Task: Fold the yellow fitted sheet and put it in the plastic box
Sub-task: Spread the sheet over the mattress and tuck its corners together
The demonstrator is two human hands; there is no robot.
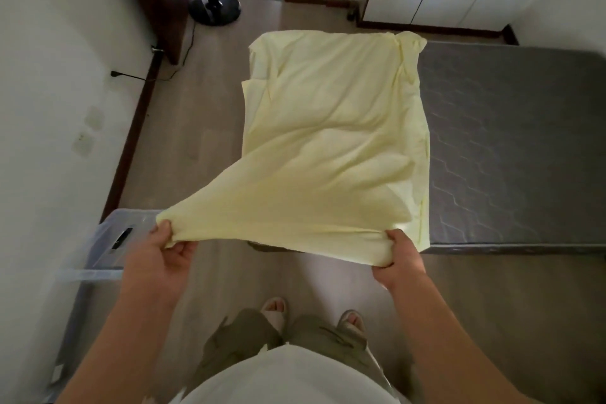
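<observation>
item: yellow fitted sheet [334, 141], partly folded into a long panel, far end lying on the grey mattress [511, 141], near end lifted off the bed edge. left hand [164, 252] pinches the near left corner; right hand [398, 256] is clenched on the near right corner, cloth bunched in the fist. handling, judged: light, soft, limp, sags between holds; best taken at corners or along a folded edge. plastic box [98, 249] stands on the floor at the left, just beside the left hand.

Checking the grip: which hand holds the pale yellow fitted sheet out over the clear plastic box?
The left hand; the right hand grips by the grey mattress corner.
</observation>
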